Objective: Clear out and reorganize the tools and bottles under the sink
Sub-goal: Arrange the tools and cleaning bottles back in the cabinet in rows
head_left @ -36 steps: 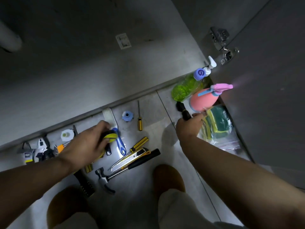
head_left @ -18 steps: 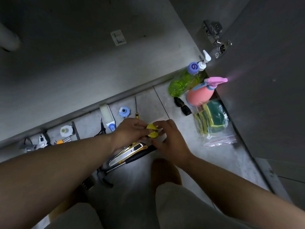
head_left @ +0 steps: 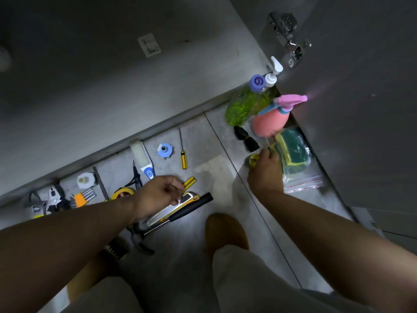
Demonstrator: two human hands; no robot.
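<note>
Floor in front of the open cupboard, tools and bottles laid out on it. Landmark: the pink spray bottle.

- Green bottle touching the spray bottle on its far left side; bag of sponges just beside it on the near right.
- Hammer and knife well to the near left of the spray bottle, long axes parallel and pointing roughly at it.
- Right hand just near of the spray bottle, fingers curled round a small yellow piece that pokes out on its left. A black piece lies between the two.
- Left hand well apart, over the knife, fingers loosely curled, nothing visibly held.

Likely a set-down close by the spray bottle; the right hand is far nearer.

Half a second ago both hands met on the yellow piece above the knife. The right has since carried it across alone.
</note>
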